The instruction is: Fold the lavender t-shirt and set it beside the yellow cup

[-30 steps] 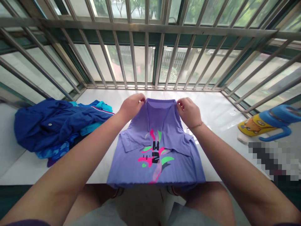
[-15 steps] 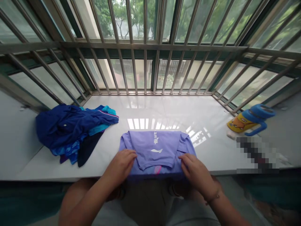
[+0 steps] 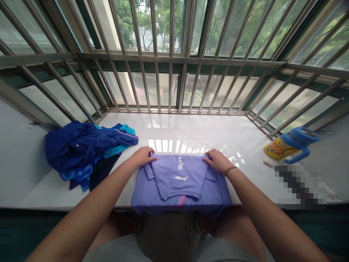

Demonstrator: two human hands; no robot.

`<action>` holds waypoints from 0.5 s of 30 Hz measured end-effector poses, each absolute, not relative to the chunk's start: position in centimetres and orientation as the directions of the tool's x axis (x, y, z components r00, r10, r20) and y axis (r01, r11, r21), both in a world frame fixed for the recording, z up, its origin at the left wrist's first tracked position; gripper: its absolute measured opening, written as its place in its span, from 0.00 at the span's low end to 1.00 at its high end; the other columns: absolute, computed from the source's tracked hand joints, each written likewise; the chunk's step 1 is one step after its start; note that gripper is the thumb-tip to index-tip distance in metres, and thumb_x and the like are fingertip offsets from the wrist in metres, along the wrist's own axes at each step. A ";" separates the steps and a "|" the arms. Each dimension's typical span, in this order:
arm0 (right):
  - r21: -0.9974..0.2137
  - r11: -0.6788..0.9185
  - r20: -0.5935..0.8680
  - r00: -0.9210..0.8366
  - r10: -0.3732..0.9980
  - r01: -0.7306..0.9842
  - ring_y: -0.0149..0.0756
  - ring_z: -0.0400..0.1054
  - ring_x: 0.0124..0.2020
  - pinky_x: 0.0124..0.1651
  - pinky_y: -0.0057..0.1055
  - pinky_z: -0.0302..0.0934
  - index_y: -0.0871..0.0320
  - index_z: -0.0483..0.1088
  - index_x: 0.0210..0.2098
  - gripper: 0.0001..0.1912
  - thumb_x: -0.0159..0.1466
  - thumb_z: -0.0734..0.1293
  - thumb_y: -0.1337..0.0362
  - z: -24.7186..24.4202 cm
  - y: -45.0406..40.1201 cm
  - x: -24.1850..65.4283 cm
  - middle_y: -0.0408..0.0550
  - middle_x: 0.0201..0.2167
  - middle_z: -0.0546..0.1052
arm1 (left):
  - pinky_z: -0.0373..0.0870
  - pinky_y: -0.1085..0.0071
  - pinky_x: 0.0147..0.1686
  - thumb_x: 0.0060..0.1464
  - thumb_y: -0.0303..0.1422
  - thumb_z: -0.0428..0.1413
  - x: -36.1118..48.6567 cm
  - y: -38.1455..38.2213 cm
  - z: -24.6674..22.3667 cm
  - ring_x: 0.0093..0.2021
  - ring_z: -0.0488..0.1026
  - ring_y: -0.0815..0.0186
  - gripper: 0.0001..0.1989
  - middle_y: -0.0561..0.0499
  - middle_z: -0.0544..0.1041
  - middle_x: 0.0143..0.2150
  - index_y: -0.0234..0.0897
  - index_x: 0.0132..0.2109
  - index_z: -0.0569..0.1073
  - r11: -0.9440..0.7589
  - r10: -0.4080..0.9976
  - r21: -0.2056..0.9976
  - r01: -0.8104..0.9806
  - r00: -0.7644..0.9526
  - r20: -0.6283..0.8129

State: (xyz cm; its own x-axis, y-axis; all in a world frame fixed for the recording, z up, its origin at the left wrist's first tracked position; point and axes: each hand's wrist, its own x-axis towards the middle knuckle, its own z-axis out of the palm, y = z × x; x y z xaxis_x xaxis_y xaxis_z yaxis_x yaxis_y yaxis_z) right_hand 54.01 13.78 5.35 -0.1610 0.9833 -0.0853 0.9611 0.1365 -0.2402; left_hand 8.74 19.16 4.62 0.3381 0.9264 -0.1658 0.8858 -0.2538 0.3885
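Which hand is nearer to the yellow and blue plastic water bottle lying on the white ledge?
Right. The right hand rests on the purple shirt's far right corner, toward the bottle; the left hand is farther, on the opposite corner.

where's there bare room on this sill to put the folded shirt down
Bare white sill runs between the purple shirt and the window bars, and on the right between the shirt and the yellow-blue bottle. The left is crowded by the pile of blue clothes. The left hand and right hand grip the shirt's far corners.

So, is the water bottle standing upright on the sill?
No, the blue and yellow bottle lies on its side at the right end of the sill.
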 end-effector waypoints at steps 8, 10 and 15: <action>-0.297 0.173 -0.111 -0.214 0.970 0.939 0.40 0.78 0.41 0.46 0.31 0.66 0.57 0.81 0.42 0.05 0.70 0.71 0.64 6.2 17.1 54.7 0.51 0.40 0.85 | 0.68 0.67 0.38 0.53 0.46 0.65 8.1 22.7 6.3 0.39 0.79 0.57 0.13 0.50 0.84 0.36 0.41 0.36 0.80 -0.294 0.884 0.432 0.852 0.415 -0.217; -0.301 0.146 -0.044 -0.166 0.985 0.942 0.41 0.78 0.43 0.47 0.33 0.66 0.58 0.80 0.44 0.06 0.71 0.70 0.64 7.0 18.1 54.7 0.52 0.41 0.84 | 0.69 0.67 0.40 0.54 0.45 0.64 8.2 23.8 7.4 0.40 0.79 0.57 0.12 0.49 0.84 0.37 0.40 0.37 0.80 -0.266 0.931 0.455 0.850 0.349 -0.107; -0.320 0.113 0.162 -0.063 0.985 0.941 0.43 0.76 0.46 0.51 0.36 0.67 0.56 0.77 0.47 0.08 0.71 0.67 0.64 10.3 19.3 54.5 0.52 0.44 0.83 | 0.70 0.66 0.43 0.59 0.41 0.61 8.6 25.2 11.7 0.42 0.78 0.57 0.11 0.49 0.84 0.39 0.39 0.42 0.82 -0.249 0.968 0.519 0.818 0.213 0.129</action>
